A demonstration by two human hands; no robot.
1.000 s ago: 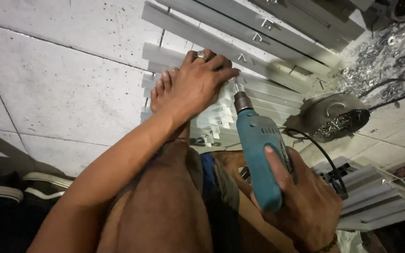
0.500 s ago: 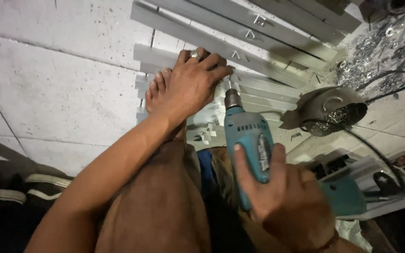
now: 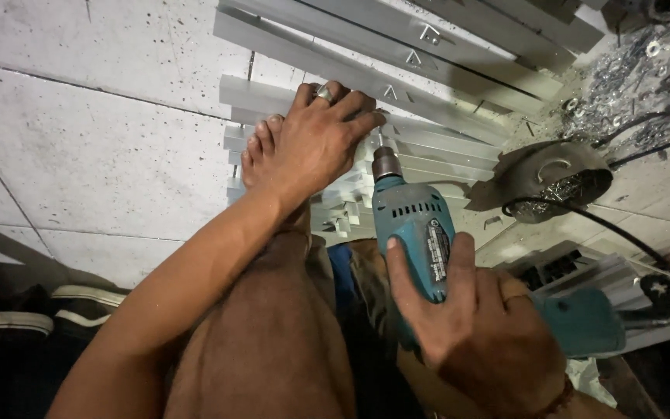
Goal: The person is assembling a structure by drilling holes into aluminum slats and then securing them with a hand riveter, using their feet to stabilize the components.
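- Head view, the only one. Work in hand: drilling into a stack of pale metal profiles lying on the tiled floor, at about 12 o'clock from the person's knee.
- Right hand is wrapped tight around the grip of a teal power drill; thumb up along the body's left side, fingers out of sight behind it. Wrist low at 5 o'clock, drill pointing up toward 11 o'clock.
- The bit meets the metal just beside the left fingertips; the contact point itself is too small to read.
- Left hand lies flat, palm down, pressing on the profiles, fingers spread toward 2 o'clock, a ring on one finger. Forearm runs down to 7 o'clock. It grips nothing, only bears down.
- A bare foot sits under the left hand at its 9 o'clock edge, toes on the stack, seemingly helping to pin it.
- Hands well apart, drill between them.
- Judgement: to drill well, keep the bit square to the face, push steadily along the drill's axis, and keep the left fingertips clear, since they look close to the bit.
- Nearby: a round grey cutting tool with black cable at 2 o'clock; metal swarf scattered at 1 o'clock; a second teal tool at 4 o'clock.
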